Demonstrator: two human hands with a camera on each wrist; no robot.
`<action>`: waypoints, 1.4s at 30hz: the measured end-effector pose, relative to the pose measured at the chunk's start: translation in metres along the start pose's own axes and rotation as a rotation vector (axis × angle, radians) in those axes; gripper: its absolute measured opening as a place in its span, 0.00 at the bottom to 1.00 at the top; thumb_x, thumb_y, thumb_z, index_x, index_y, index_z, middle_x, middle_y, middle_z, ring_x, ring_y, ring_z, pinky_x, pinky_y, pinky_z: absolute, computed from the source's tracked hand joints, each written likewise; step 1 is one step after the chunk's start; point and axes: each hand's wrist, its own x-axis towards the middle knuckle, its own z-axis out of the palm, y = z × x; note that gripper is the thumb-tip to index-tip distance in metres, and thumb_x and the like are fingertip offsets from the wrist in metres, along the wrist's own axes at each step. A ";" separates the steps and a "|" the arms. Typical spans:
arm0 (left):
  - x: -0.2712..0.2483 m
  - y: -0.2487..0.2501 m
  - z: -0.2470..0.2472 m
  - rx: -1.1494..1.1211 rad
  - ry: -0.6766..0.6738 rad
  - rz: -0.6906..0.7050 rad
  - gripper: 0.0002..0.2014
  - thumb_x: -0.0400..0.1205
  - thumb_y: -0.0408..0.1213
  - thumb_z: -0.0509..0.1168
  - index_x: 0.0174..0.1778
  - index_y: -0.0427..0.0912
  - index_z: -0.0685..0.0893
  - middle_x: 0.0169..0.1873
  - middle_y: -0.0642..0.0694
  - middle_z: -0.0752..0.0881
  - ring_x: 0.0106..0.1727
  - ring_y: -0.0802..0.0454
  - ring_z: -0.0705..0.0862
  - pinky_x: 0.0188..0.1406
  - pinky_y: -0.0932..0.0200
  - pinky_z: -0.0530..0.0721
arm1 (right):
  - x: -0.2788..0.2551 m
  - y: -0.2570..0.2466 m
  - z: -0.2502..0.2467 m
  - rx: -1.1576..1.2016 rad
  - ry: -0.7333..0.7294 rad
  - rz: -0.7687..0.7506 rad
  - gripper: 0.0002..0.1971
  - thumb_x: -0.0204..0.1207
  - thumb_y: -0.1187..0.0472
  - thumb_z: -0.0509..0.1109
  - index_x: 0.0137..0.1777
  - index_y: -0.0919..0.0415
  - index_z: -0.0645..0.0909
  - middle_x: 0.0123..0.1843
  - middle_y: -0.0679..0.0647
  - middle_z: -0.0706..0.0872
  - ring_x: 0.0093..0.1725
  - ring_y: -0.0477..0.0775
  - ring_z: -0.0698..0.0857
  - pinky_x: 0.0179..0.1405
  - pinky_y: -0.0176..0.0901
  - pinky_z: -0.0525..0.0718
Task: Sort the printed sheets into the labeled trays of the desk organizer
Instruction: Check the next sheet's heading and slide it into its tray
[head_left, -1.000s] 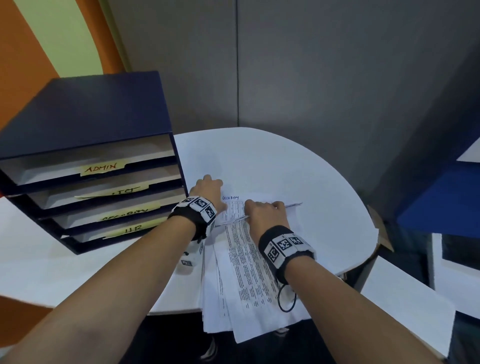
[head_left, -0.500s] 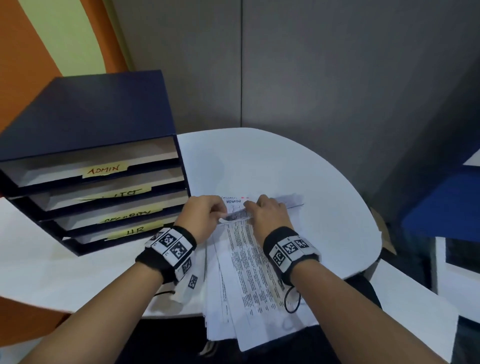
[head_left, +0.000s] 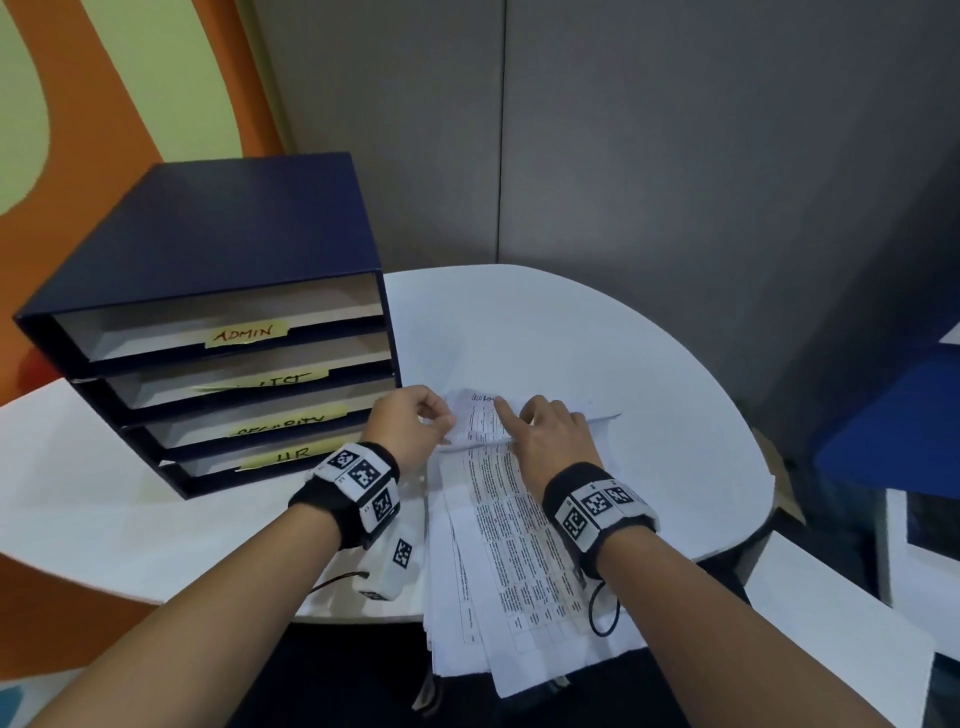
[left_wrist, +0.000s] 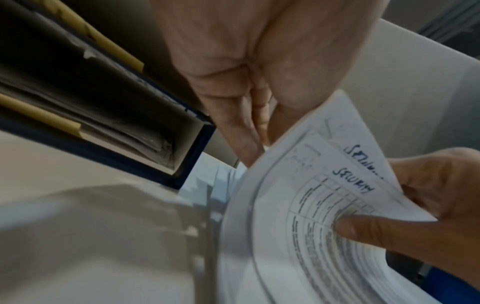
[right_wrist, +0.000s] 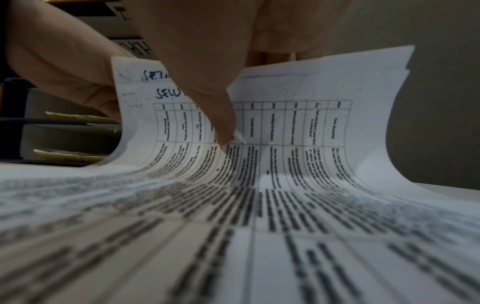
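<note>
A dark blue desk organizer (head_left: 208, 234) stands at the left of the white table (head_left: 571, 338). Its trays carry yellow labels ADMIN (head_left: 244, 332), ICT, SECURITY and HR (head_left: 293, 456). A stack of printed sheets (head_left: 509, 545) lies in front of me and overhangs the table's front edge. The far ends of the top sheets (head_left: 480, 421) are bent up, and two show handwritten "SECURITY" (left_wrist: 350, 185). My left hand (head_left: 441, 421) pinches their left corner. My right hand (head_left: 511, 421) pinches them with the thumb (right_wrist: 223, 127) on the printed face and the fingers behind.
A small white tagged device (head_left: 389, 566) with a black cable lies on the table by my left wrist. Grey partition walls close off the back. Blue furniture and a white panel (head_left: 831, 623) stand at the right, beyond the table's curved edge.
My left hand has come off the top of the stack, drawn back and taken the sheets' left corner. The far ends of the top sheets have been bent up between both hands.
</note>
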 end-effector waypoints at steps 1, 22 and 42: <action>-0.002 -0.002 0.001 0.020 -0.034 -0.012 0.07 0.77 0.36 0.77 0.43 0.46 0.84 0.43 0.51 0.88 0.38 0.52 0.91 0.43 0.55 0.86 | 0.000 0.001 0.001 -0.002 -0.027 -0.003 0.33 0.76 0.65 0.66 0.81 0.48 0.64 0.58 0.54 0.78 0.56 0.58 0.77 0.55 0.50 0.73; 0.013 0.018 -0.001 0.581 -0.198 0.163 0.23 0.82 0.23 0.58 0.65 0.51 0.86 0.65 0.51 0.87 0.62 0.51 0.85 0.68 0.51 0.82 | 0.004 0.001 -0.003 0.096 -0.002 -0.013 0.11 0.71 0.71 0.66 0.49 0.55 0.78 0.48 0.52 0.87 0.51 0.56 0.85 0.68 0.54 0.72; 0.014 0.027 -0.008 0.175 -0.355 0.064 0.07 0.78 0.48 0.75 0.42 0.49 0.93 0.37 0.56 0.92 0.27 0.68 0.82 0.34 0.65 0.79 | 0.005 0.001 -0.004 0.048 0.111 0.031 0.12 0.54 0.65 0.82 0.37 0.55 0.86 0.43 0.56 0.81 0.43 0.61 0.81 0.39 0.48 0.76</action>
